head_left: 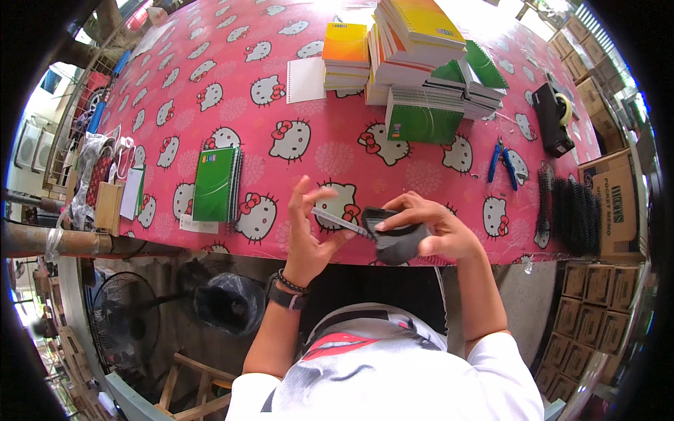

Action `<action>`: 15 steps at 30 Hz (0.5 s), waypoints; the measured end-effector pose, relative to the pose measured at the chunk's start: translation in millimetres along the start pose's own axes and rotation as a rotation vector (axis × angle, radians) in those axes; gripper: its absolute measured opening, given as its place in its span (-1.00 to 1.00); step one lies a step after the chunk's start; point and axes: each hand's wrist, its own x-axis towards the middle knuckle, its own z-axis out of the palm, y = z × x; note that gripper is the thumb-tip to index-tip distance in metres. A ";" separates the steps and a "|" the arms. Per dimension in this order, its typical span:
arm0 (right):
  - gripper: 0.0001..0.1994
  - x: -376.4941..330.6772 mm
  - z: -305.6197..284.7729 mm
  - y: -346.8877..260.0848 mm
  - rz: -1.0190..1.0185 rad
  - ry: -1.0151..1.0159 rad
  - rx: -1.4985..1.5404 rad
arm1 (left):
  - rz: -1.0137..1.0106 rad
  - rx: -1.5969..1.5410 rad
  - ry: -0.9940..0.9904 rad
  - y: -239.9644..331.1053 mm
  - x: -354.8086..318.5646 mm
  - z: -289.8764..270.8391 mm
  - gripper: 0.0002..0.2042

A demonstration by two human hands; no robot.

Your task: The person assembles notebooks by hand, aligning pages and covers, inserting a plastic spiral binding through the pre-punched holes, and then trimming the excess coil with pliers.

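While right hand (447,230) grips bent black cover (400,247), left hand (306,235) touches white pages (338,219) between them, hold unclear; cover-handling step, next move needs steadiness.

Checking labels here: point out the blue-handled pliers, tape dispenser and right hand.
Blue-handled pliers (509,167), head view: one blue handle.
Tape dispenser (550,123), head view: black body.
Right hand (448,229), head view: back of the hand.

On the table (421,170), we find notebook stacks (420,74) at far middle, a tape dispenser (552,123) to their right, pliers (503,165) nearer, and binding coils (577,216) at near right. Another notebook pile (215,185) lies left of the left hand (306,235).
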 end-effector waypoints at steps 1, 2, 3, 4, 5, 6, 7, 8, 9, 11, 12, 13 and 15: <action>-0.41 2.4 5.5 0.1 0.046 0.030 -0.084 | -0.097 -0.123 -0.074 -9.4 -6.2 -2.8 -0.28; -0.36 4.7 7.4 0.1 0.088 0.061 -0.174 | -0.187 -0.248 -0.146 -13.9 -8.1 -4.2 -0.32; -0.34 7.3 3.2 4.1 0.148 0.114 -0.198 | -0.170 -0.254 -0.156 -16.1 -10.2 -4.6 -0.36; -0.38 6.3 2.7 2.9 0.076 0.069 -0.051 | -0.153 -0.259 -0.167 -16.7 -11.5 -5.0 -0.41; -0.42 4.3 4.2 2.9 0.007 0.017 0.101 | -0.143 -0.263 -0.172 -18.6 -14.3 -5.4 -0.45; -0.46 3.5 5.4 2.6 -0.061 -0.035 0.253 | -0.167 -0.324 -0.160 -22.1 -16.0 -5.0 -0.50; -0.44 7.4 6.0 0.8 -0.052 -0.069 0.162 | -0.191 -0.386 -0.148 -26.0 -17.3 -4.3 -0.54; -0.43 9.7 4.3 2.1 0.029 -0.017 0.021 | -0.210 -0.452 -0.145 -27.5 -16.1 -2.6 -0.58; -0.41 11.9 2.5 5.0 0.110 0.036 -0.119 | -0.228 -0.479 -0.136 -26.7 -16.2 -2.9 -0.62; -0.44 9.8 1.5 6.0 0.108 0.098 -0.207 | -0.264 -0.527 -0.108 -24.9 -18.5 -5.7 -0.69; -0.43 10.1 2.6 4.4 0.061 0.039 -0.077 | -0.265 -0.519 -0.088 -23.7 -17.4 -5.4 -0.70; -0.43 11.3 4.0 1.0 0.013 -0.021 0.053 | -0.266 -0.510 -0.068 -21.2 -15.4 -4.4 -0.71; -0.39 13.6 8.0 -2.0 0.068 -0.033 -0.052 | -0.268 -0.505 -0.038 -18.7 -15.4 -3.8 -0.71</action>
